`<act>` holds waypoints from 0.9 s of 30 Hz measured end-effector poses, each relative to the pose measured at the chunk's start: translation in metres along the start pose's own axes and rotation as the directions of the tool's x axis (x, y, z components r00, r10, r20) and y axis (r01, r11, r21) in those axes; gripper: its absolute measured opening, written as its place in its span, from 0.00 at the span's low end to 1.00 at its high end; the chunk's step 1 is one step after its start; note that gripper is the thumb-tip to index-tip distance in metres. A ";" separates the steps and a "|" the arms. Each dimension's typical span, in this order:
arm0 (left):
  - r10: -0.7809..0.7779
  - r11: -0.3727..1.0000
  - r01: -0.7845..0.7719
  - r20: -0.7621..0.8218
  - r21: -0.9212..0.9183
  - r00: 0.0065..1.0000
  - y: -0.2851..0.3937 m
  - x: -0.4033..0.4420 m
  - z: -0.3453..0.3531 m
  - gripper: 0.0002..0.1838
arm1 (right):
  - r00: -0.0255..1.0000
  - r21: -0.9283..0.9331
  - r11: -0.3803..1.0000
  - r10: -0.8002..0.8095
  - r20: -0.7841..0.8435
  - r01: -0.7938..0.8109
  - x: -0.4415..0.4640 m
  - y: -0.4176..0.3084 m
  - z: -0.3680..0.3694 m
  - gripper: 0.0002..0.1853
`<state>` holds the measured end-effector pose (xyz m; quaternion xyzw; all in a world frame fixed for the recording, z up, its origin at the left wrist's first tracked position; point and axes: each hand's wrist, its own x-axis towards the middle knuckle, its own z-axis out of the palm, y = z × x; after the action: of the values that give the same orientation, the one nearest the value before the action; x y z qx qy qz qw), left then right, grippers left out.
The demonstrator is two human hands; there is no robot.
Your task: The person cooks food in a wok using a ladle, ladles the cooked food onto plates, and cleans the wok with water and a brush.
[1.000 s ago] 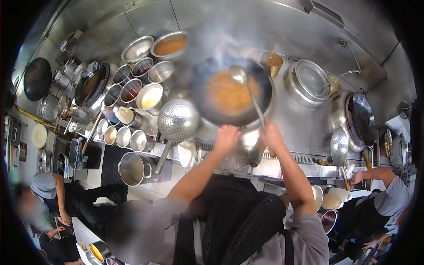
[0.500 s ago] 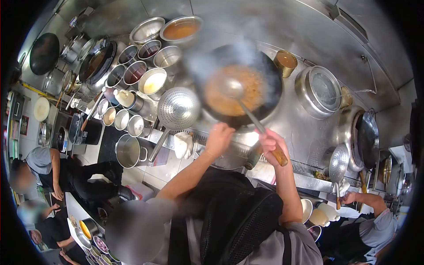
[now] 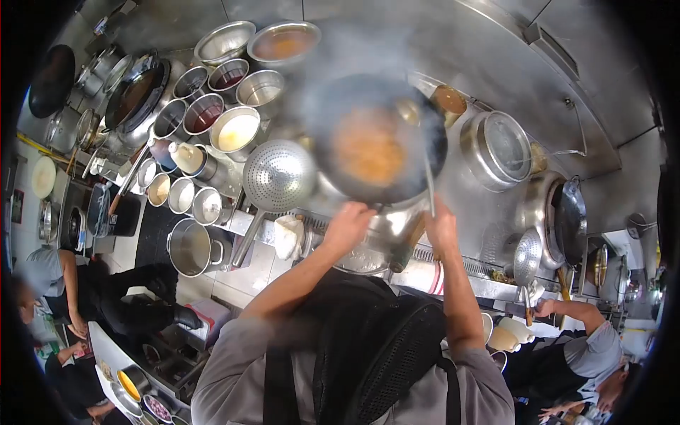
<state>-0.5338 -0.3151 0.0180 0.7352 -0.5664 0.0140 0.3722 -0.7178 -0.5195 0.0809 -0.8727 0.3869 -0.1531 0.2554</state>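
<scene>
In the head view a dark wok (image 3: 331, 164) stands over the burner, with steam rising from it. Orange-brown food (image 3: 372, 147) lies in it, blurred, so its kind cannot be told. My left hand (image 3: 350, 225) is closed at the wok's near edge. My right hand (image 3: 442, 230) grips the handle of a ladle (image 3: 429, 173), whose bowl is up by the wok's far right side, above the food's level and partly veiled by steam. Beneath my hands, a steel bowl-shaped surface shows at the counter's front, near a dark cylindrical object with a wooden end (image 3: 406, 249).
A perforated strainer (image 3: 279, 177) rests left of the wok, near several sauce pots and a white cloth (image 3: 289, 237). To the right are a lidded steel pot (image 3: 499, 152) and a brown-filled can (image 3: 450, 100). A co-worker's arm (image 3: 577, 309) reaches in at right; other people are at left.
The ladle has swung from the middle of the food to the wok's far right, its handle now steeper. The food has gathered into a smaller mass. My left hand stays at the near edge.
</scene>
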 end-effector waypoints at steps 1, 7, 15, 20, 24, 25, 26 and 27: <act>0.010 1.000 -0.010 0.012 -0.004 1.000 -0.002 -0.002 -0.001 0.17 | 0.996 0.058 0.996 0.071 0.060 -0.074 -0.008 -0.004 0.002 0.29; 0.001 0.999 0.001 0.037 -0.038 0.999 0.003 -0.015 -0.007 0.24 | 0.756 0.755 0.073 0.152 0.637 -0.651 -0.046 -0.047 -0.010 0.16; -0.038 0.999 0.037 0.007 0.011 0.999 0.024 -0.009 -0.008 0.28 | 0.868 0.612 0.658 0.137 0.477 -0.439 -0.034 -0.044 -0.050 0.18; -0.108 0.993 0.105 0.052 0.059 0.993 0.035 -0.018 -0.010 0.30 | 0.987 0.082 0.994 -0.090 0.131 0.079 0.012 0.008 -0.012 0.32; -0.126 0.987 0.114 0.106 0.112 0.986 0.038 -0.026 -0.004 0.34 | 0.966 0.018 0.991 -0.136 0.219 0.135 0.048 0.008 -0.002 0.34; -0.120 0.988 0.106 0.124 0.112 0.985 0.037 -0.029 -0.005 0.35 | 0.954 0.030 0.981 -0.193 0.228 0.192 0.052 0.020 0.009 0.35; -0.113 0.989 0.098 0.141 0.110 0.983 0.035 -0.031 -0.007 0.37 | 0.939 0.042 0.968 -0.249 0.236 0.247 0.055 0.033 0.015 0.36; -0.105 0.990 0.089 0.156 0.108 0.982 0.033 -0.032 -0.008 0.38 | 0.923 0.005 0.953 -0.294 0.249 0.302 0.053 0.040 0.011 0.36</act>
<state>-0.5700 -0.2867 0.0274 0.7783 -0.5568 -0.0353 0.2880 -0.7021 -0.5786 0.0531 -0.9377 0.2174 -0.0737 0.2609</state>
